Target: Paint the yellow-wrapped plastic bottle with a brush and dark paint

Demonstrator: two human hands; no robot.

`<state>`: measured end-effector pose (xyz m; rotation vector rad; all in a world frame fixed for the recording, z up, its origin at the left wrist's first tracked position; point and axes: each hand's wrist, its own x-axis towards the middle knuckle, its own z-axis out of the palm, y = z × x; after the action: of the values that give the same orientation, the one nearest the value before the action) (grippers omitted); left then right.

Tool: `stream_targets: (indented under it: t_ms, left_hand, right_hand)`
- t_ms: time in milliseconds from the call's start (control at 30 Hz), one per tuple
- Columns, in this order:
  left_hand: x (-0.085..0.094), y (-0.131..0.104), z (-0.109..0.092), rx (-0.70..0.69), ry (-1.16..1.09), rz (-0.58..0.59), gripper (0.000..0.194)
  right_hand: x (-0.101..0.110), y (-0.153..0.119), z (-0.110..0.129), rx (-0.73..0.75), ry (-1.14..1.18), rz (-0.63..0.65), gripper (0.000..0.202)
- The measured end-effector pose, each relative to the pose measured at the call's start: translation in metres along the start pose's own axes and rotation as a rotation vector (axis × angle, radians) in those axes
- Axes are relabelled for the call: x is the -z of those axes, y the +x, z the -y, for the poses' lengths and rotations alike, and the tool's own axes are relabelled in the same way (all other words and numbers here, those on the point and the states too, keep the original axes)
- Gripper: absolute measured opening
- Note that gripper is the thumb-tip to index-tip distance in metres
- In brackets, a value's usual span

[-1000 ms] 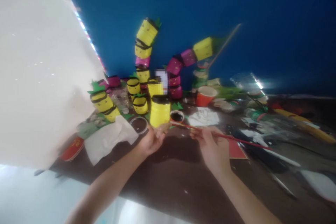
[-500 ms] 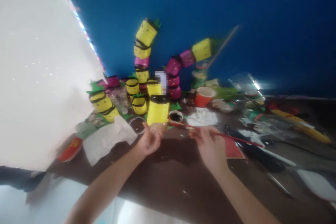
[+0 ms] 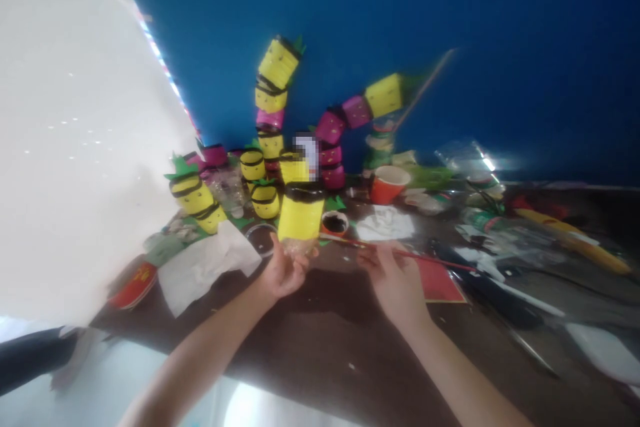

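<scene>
My left hand point(image 3: 287, 271) is closed round the clear lower end of a yellow painted plastic bottle piece point(image 3: 301, 219), which has a black band along its top. In my right hand point(image 3: 397, 283) is a thin red paintbrush point(image 3: 435, 259), pinched between the fingers and lying nearly level. Its tip points left, close to the lower right side of the yellow piece; I cannot tell whether they touch. Just behind the tip stands a small cup of black paint point(image 3: 335, 223). A crumpled white tissue point(image 3: 385, 223) lies behind my right hand.
Yellow and magenta bottle-piece stacks point(image 3: 273, 97) rise against the blue wall point(image 3: 400, 7). A red paper cup point(image 3: 389, 185) stands behind the tissue. White paper point(image 3: 205, 267) lies left, and a red card point(image 3: 440, 280) right. Bottles and tools clutter the right side; another person's sleeve point(image 3: 37, 357) shows far left.
The yellow piece has tilted slightly in my left hand. My right hand and the paintbrush have shifted a little left. The sleeve at the far left has moved.
</scene>
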<state>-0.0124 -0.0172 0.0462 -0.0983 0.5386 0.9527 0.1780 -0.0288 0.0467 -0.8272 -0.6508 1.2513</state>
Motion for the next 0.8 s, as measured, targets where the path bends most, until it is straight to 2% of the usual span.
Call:
stream_targets:
  t_ms: [200,367,567,667,800]
  left_hand:
    - [-0.0003,-0.0005,-0.0030,-0.084,0.009,-0.044,0.052]
    - [0.0001,-0.0007,-0.0011,-0.054,0.044,-0.070,0.056]
    - [0.0018,-0.0005,-0.0017,-0.065,0.019,-0.034,0.053]
    - [0.0012,-0.0005,-0.0018,-0.079,0.016,-0.031,0.051]
    - [0.0025,0.0002,-0.0005,-0.033,0.031,-0.023,0.060]
  right_hand:
    - [0.0014,0.0005,0.0024,0.042,0.011,0.014,0.032]
    - [-0.0017,-0.0034,0.0018,0.016,0.010,0.057,0.032]
    - [0.0016,0.0015,0.0034,0.047,0.045,-0.051,0.030]
    - [0.0020,0.0015,0.0063,0.026,0.104,-0.024,0.029]
    - [-0.0022,-0.0036,0.0055,-0.007,0.076,0.029,0.030]
